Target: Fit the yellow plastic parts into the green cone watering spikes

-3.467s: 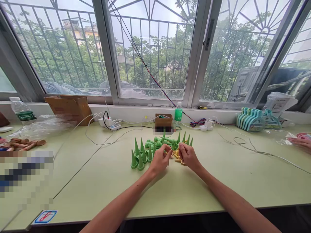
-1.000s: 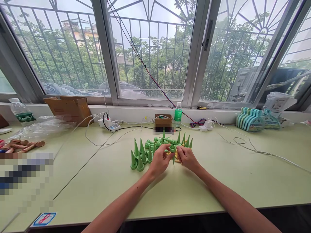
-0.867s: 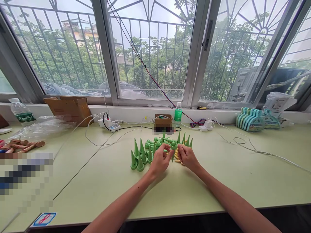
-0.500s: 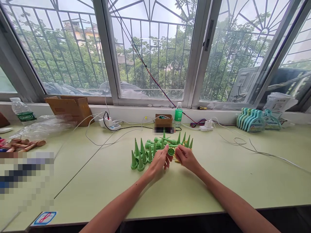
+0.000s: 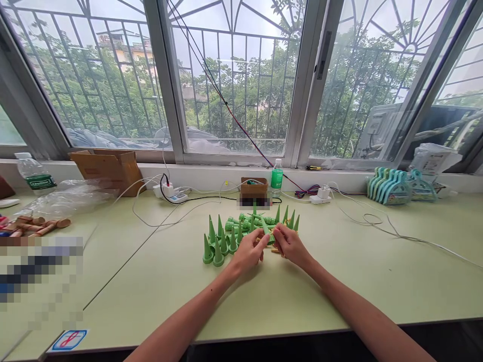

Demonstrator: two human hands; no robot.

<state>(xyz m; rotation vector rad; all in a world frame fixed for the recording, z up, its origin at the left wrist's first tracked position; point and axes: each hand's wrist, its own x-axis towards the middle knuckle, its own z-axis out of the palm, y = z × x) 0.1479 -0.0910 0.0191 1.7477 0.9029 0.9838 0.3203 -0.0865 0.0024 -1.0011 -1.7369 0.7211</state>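
My left hand (image 5: 249,249) is closed around a green plastic cone (image 5: 265,227), whose tip points up and slightly left. My right hand (image 5: 290,242) is in a pinch at the right side of that cone's base; whatever lies between its fingertips is too small to make out. Several matching green cones (image 5: 218,255) stand upright on the table to the left of my hands. Behind my hands lie green ribbed tubular pieces (image 5: 233,224), and more cones (image 5: 286,215) rise at the right. Small yellow pieces (image 5: 276,250) show partly under my right hand.
A small cardboard box (image 5: 254,188) and a green-labelled bottle (image 5: 276,177) stand behind the pile. White cables (image 5: 394,232) cross the table (image 5: 381,281). Teal hangers (image 5: 388,187) sit at the back right. At the left are a larger box (image 5: 109,171) and wooden pieces (image 5: 41,224).
The green cone has been turned: its round open base faced me before, and now its side shows with the tip up. My left fingers have shifted around it; my right hand stays close by.
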